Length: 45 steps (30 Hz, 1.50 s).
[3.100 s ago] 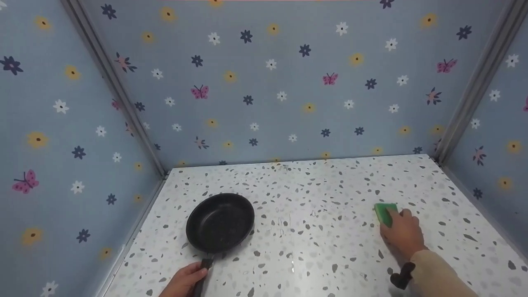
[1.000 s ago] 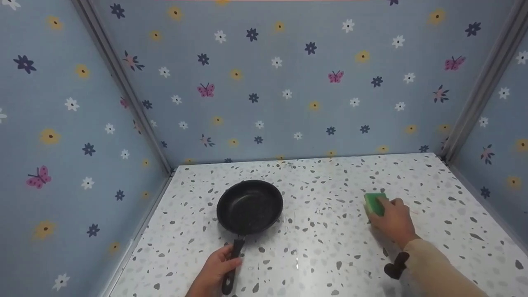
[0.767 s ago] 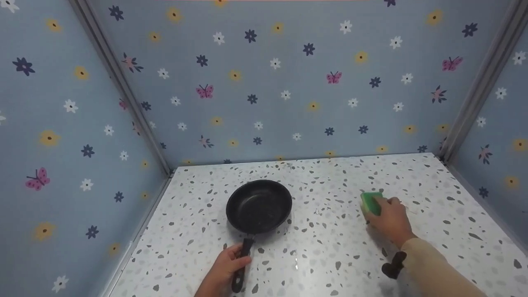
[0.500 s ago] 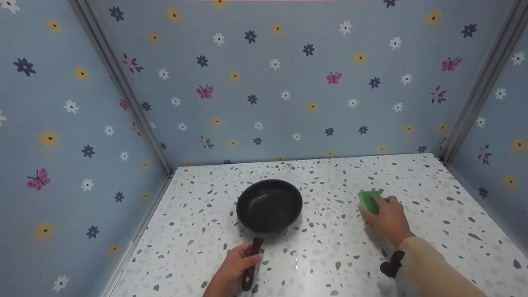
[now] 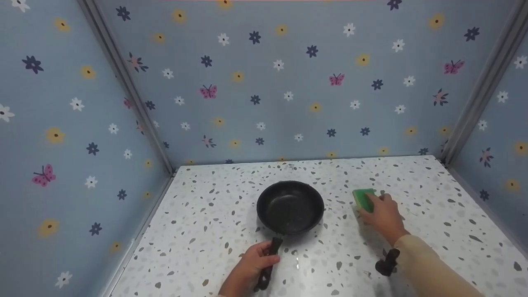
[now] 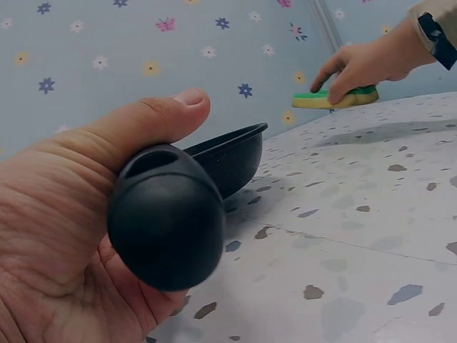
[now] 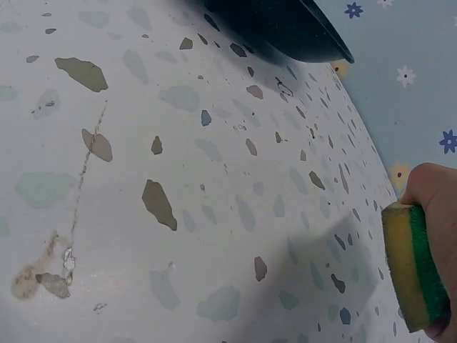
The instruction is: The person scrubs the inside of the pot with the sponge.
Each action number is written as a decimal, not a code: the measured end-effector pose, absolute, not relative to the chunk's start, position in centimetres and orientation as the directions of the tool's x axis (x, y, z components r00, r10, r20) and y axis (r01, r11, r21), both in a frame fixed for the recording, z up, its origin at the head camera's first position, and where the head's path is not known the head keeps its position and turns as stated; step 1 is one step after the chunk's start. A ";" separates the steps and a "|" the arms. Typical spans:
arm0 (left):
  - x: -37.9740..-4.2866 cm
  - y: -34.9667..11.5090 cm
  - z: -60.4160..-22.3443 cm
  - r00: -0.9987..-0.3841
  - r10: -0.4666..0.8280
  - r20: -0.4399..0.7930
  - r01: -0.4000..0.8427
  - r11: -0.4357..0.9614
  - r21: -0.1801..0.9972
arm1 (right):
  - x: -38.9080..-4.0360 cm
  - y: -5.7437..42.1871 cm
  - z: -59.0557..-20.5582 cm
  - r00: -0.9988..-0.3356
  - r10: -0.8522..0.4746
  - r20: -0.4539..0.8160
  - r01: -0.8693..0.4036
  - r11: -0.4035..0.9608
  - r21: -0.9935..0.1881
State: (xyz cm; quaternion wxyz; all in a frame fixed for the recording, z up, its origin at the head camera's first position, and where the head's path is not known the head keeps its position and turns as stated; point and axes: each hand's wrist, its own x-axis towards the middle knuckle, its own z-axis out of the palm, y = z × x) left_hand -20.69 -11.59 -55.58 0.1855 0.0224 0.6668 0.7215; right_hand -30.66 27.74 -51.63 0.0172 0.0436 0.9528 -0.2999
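A black frying pan (image 5: pixel 290 207) is near the middle of the speckled table, its inside facing up. My left hand (image 5: pixel 252 264) grips its handle (image 5: pixel 270 264), and the handle's rounded end (image 6: pixel 168 221) fills the near part of the left wrist view. To the right of the pan, my right hand (image 5: pixel 383 216) holds a green and yellow sponge (image 5: pixel 364 199) by its edges. In the left wrist view, the sponge (image 6: pixel 334 98) hangs above the tabletop, yellow side down, with a shadow below. The right wrist view shows the pan's side (image 7: pixel 300 32) and the sponge (image 7: pixel 414 268) apart.
The white speckled tabletop (image 5: pixel 214 198) is bounded by a blue flowered back wall (image 5: pixel 284 82) and side walls. Grey metal posts (image 5: pixel 128 90) stand at the corners. A brown stain (image 7: pixel 28 282) marks the table in the right wrist view.
My left hand has carried the pan to the right and somewhat towards the back wall. My right hand has brought the sponge a little to the left, narrowing the gap between them.
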 end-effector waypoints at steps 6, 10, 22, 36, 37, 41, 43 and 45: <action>-21.0 -10.7 -55.8 -0.924 0.321 -0.208 -0.206 0.039 0.978 | -30.7 27.3 -51.7 -0.995 0.078 -0.057 0.097 0.816 -0.570; -21.1 -10.2 -55.8 -0.909 0.360 -0.208 -0.200 0.060 0.978 | -30.7 27.0 -51.6 -0.996 0.075 -0.045 0.087 0.813 -0.576; -21.2 -9.2 -56.2 -0.884 0.428 -0.186 -0.169 0.079 0.983 | -30.6 26.7 -51.5 -0.997 0.069 -0.015 0.066 0.818 -0.571; -21.2 -9.1 -53.3 -0.909 0.221 -0.352 -0.225 0.452 0.863 | -30.7 26.2 -51.5 -0.996 -0.010 0.084 -0.057 0.820 -0.569; -21.2 -9.1 -53.2 -0.911 0.211 -0.355 -0.226 0.463 0.857 | -30.6 26.1 -51.5 -0.996 -0.017 0.089 -0.064 0.820 -0.569; -21.3 -9.1 -53.0 -0.915 0.179 -0.361 -0.236 0.489 0.840 | -30.5 25.1 -51.5 -0.996 -0.030 0.081 -0.072 0.811 -0.580; -21.2 -9.1 -53.0 -0.919 0.175 -0.354 -0.230 0.493 0.839 | -30.5 24.5 -51.4 -0.997 -0.032 0.066 -0.065 0.804 -0.591; -21.2 -9.1 -53.0 -0.923 0.176 -0.341 -0.219 0.487 0.845 | -30.4 23.8 -51.3 -0.998 -0.032 0.050 -0.055 0.800 -0.597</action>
